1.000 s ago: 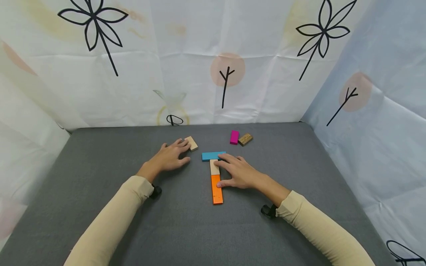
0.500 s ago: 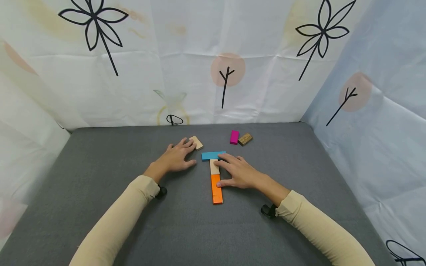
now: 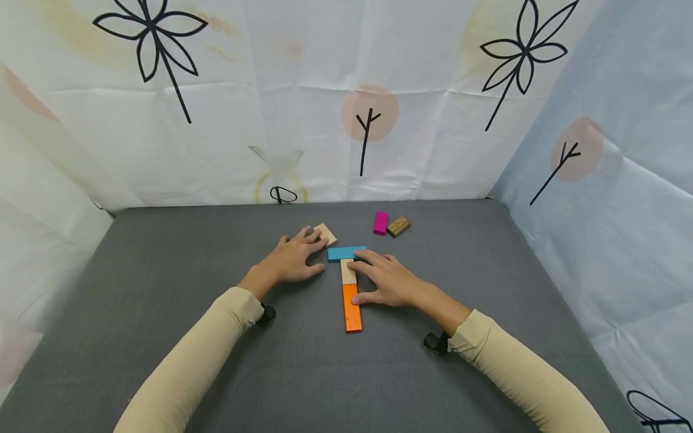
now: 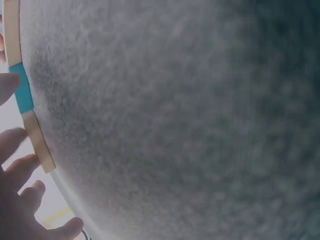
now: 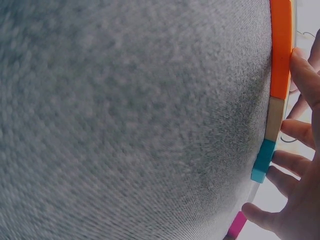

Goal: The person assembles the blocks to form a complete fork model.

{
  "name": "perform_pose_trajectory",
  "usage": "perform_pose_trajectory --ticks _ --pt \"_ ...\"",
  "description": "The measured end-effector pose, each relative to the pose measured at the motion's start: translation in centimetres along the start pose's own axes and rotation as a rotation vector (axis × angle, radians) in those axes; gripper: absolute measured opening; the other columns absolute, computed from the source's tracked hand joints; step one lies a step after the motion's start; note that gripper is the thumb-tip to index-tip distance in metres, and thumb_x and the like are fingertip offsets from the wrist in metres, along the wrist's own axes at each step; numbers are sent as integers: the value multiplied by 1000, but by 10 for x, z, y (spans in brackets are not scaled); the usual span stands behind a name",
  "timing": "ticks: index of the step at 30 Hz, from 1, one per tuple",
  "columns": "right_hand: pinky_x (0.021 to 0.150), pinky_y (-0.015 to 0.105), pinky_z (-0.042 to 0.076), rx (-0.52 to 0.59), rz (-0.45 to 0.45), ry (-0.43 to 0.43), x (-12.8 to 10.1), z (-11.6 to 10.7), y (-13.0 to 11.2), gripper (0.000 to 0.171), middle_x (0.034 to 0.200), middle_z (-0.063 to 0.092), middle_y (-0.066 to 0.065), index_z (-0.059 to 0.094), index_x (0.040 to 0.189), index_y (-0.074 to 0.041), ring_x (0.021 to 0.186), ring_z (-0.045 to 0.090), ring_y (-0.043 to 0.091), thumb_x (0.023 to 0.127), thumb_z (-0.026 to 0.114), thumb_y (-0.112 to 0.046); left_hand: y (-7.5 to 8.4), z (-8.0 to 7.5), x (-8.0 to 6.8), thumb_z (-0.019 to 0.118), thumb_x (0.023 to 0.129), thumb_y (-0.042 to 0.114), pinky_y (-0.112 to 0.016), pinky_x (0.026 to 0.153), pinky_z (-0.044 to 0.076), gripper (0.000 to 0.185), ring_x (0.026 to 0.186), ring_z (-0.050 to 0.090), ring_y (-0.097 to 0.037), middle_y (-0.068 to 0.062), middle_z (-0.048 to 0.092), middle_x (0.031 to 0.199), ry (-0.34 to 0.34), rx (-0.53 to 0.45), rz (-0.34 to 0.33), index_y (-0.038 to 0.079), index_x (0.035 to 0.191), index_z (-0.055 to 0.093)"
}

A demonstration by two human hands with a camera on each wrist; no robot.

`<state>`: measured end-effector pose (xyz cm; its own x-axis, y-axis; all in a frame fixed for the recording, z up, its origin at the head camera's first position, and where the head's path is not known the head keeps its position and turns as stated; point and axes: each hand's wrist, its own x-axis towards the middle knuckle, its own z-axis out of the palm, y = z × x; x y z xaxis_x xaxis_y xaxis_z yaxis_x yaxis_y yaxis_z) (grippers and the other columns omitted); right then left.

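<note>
1. Blue block (image 3: 346, 253), one: lies flat and crosswise on the grey mat (image 3: 162, 252), forming the top bar of a T. Taken as the landmark for the entries below.
2. Pale wooden blocks, two. The first, a short pale block (image 3: 348, 272), lies just below the blue block's middle, touching it. The second, a loose pale block (image 3: 326, 234), lies up and left of the blue block's left end, turned at an angle.
3. Orange block (image 3: 352, 308), one: long, lying lengthwise below the short pale block, end to end with it, completing the T's stem.
4. Magenta block (image 3: 381, 222), one: above and right of the blue block, apart from it.
5. Dark brown wooden block (image 3: 398, 226), one: just right of the magenta block, close beside it.
6. Left hand (image 3: 292, 260), one: flat on the mat left of the blue block, fingers extended, fingertips resting on the near edge of the loose pale block; it grips nothing.
7. Right hand (image 3: 387, 280), one: spread flat to the right of the T's stem, fingertips touching the blue block's right part, thumb against the orange block's side; it grasps nothing.
8. Beige sleeves, two, one on each forearm.
9. Printed white backdrop (image 3: 325, 90), one, rising behind the mat.
</note>
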<state>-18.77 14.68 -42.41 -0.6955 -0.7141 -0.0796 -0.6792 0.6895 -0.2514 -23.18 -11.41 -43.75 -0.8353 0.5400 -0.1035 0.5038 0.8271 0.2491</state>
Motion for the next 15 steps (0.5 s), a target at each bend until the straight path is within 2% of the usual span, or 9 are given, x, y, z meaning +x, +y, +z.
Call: perform_pose_trajectory --ticks 4,15 --pt "101 55 27 0 -6 1 -1 0 1 72 149 26 10 40 141 -18 136 25 25 84 53 -59 3 2 0 53 89 47 -63 101 19 63 140 13 -30 -6 23 152 2 12 23 24 145 33" --pt "100 55 28 12 -2 -3 2 1 2 73 149 26 9 39 142 -19 136 26 25 83 53 -61 3 2 1 53 89 45 -62 100 21 61 140 15 -28 -6 25 151 3 10 35 22 143 36"
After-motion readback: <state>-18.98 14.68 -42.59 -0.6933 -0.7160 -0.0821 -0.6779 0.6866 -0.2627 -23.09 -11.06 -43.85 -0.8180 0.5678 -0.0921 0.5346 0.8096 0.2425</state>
